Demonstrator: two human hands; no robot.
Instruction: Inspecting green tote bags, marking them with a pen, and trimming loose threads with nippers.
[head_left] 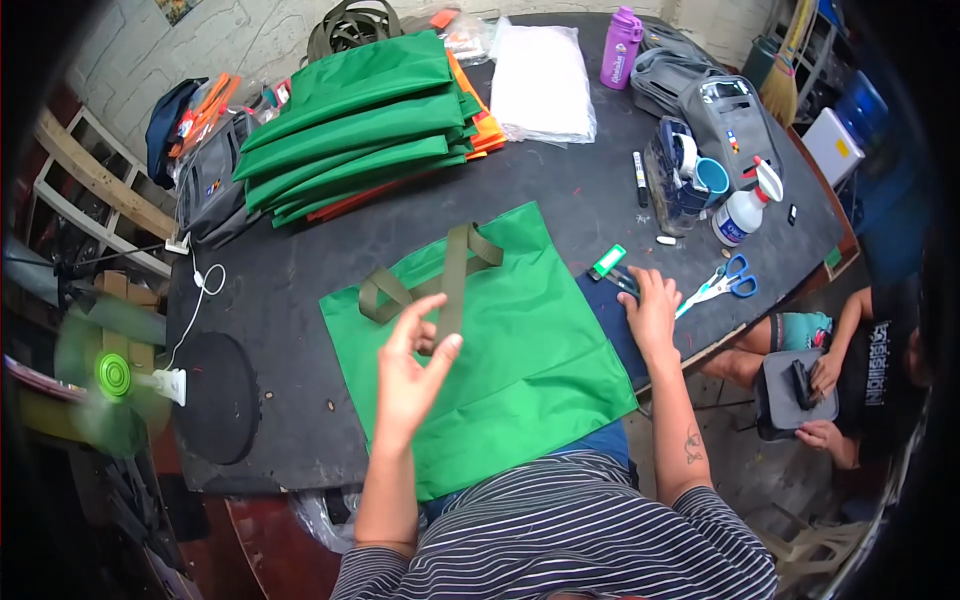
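A green fabric bag (520, 320) lies flat in front of me, its lower edge hanging over the table edge at my waist. Olive webbing straps (385, 290) curl over its upper part. My left hand (408, 365) is above the bag, with the end of one olive strap (455, 270) between thumb and fingers. To the right of the bag, my right hand (655, 310) reaches down to the table, fingers curved over a small dark tool (627, 281) whose kind is partly hidden. A small green-and-white box (608, 262) sits just beyond it, and dark blue cloth (612, 315) lies beneath.
Folded green bags (350, 130) are stacked far left. Blue-handled scissors (722, 285), a spray bottle (742, 212), a marker (640, 180) and a purple bottle (621, 50) stand or lie right. A fan (115, 378) is left; another person (850, 370) sits right.
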